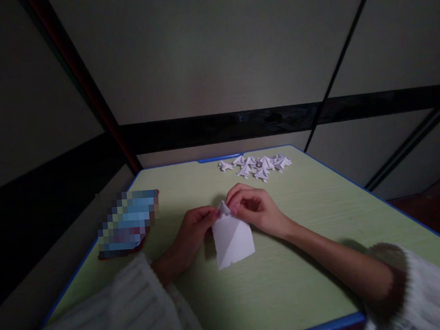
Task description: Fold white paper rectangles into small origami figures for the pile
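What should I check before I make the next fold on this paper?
1. Left hand pinches the top tip of the paper: ok.
2. Right hand pinches the same tip: ok.
3. Bottom edge of the paper rests on the table: ok.
4. Pile of folded pieces sits apart from both hands, at the far edge: ok.
5. Creases are sharp and even: cannot tell, too dim.

Pale green table [294, 260] with a blue rim, carrying paper.
A partly folded white paper sheet [233, 239] rests near the middle of the table top. Beyond the sheet, by the far edge, lies a tight cluster of small folded white paper figures [258, 166], well apart from it. To the sheet's left, near the left edge, lies a flat red-edged object [128, 222], blurred past telling.
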Available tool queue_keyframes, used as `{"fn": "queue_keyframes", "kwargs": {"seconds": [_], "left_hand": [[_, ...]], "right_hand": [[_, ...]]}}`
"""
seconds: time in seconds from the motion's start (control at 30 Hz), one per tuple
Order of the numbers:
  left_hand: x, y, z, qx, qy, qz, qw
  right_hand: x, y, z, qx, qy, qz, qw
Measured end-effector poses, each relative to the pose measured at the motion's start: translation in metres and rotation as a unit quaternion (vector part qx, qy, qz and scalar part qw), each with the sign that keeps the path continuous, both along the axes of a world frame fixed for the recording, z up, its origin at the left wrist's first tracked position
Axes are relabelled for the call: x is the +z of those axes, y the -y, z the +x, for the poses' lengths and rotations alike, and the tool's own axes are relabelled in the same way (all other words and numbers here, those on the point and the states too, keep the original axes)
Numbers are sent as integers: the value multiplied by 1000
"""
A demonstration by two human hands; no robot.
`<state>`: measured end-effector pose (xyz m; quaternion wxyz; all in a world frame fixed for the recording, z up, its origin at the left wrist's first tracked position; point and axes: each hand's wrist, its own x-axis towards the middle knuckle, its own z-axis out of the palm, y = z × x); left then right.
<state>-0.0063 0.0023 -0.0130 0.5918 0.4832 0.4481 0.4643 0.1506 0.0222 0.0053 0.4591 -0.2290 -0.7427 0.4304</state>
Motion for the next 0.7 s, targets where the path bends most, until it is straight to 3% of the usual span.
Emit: {"fn": "queue_keyframes", "kwargs": {"seconds": [0.1,0.2,0.47,0.7], "left_hand": [[1,0,0,1,-16,8,1000],[5,2,1,3,-54,27,998],[10,5,4,-25,-117,26,992],[10,4,2,47,-125,20,991]], "right_hand": [[-6,-5,-2,21,-38,-139,989],[-9,-9,-3,38,-43,-212,976],[-9,-6,-7,56,9,-235,970],[-4,-2,-5,52,-5,-254,966]]}}
